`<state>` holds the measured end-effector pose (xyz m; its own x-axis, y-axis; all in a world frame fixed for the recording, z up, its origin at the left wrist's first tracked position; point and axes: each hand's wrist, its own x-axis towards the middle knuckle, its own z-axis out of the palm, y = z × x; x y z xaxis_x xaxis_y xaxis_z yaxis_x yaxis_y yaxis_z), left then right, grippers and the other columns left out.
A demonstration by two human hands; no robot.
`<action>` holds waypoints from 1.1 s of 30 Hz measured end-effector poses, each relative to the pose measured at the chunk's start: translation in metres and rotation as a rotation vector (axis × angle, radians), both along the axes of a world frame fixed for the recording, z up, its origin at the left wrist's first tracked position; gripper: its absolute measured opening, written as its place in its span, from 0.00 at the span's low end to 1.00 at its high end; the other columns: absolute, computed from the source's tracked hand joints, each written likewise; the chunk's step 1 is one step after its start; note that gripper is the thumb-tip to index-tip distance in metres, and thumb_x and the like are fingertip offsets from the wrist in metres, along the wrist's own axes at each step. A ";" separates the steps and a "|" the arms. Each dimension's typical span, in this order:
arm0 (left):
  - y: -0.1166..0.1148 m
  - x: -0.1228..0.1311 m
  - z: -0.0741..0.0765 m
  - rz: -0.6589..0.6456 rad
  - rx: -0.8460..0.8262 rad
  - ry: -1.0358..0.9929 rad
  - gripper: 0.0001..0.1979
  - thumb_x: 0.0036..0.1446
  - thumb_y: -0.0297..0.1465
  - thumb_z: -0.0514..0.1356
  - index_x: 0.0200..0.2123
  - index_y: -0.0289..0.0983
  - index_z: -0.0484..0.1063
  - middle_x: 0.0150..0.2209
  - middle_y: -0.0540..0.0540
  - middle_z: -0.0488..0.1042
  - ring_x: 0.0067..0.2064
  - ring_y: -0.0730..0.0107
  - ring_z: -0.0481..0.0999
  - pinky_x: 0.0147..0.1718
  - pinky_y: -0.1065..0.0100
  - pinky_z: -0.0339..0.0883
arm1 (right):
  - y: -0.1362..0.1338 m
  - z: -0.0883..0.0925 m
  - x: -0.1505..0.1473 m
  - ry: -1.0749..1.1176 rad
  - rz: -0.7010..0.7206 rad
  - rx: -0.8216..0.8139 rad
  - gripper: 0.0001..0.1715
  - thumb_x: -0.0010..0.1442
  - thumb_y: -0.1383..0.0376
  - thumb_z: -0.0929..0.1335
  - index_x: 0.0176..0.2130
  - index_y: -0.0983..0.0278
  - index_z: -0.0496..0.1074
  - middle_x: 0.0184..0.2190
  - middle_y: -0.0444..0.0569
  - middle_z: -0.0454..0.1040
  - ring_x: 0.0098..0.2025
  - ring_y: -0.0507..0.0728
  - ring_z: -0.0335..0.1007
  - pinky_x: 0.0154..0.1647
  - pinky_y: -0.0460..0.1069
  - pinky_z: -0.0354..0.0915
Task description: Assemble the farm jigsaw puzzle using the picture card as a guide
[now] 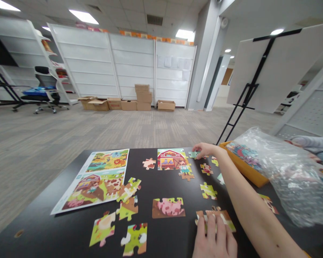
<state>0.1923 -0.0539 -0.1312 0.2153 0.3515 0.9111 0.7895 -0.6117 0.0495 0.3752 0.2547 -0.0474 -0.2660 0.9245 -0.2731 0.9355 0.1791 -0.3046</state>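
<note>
Two hands: left hand [214,238] low at the near edge; right hand [206,149] reaching to the far side.
Left hand state: open, fingers [212,233] extended and lying on top of interlocked jigsaw pieces [226,218], not closed around them.
Right hand state: fingers [199,147] curled down onto a small green jigsaw piece [194,154]; pinched or only touched, cannot tell.
Location: both on the black surface [150,182], near pieces right of centre, green piece at the far edge.
Handling: looks like light, stiff card. Probably thin and flat against the surface, so edge pinch or slide-off best. Avoid levering by the tabs; they look the likeliest to bend.
Right forearm: [247,193] runs diagonally from lower right, wrist slightly bent.
Nearby: assembled barn section [172,159]; loose pig piece [168,208]; printed picture sheet [91,182]; orange tray [254,179]; clear plastic bag [282,179] over the tray.
</note>
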 end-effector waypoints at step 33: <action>-0.004 -0.008 0.001 -0.017 -0.043 0.119 0.06 0.60 0.28 0.59 0.38 0.36 0.76 0.43 0.43 0.80 0.48 0.54 0.75 0.51 0.52 0.63 | -0.005 0.000 0.011 0.063 -0.051 0.040 0.20 0.43 0.60 0.77 0.39 0.63 0.82 0.36 0.48 0.83 0.38 0.59 0.77 0.37 0.47 0.69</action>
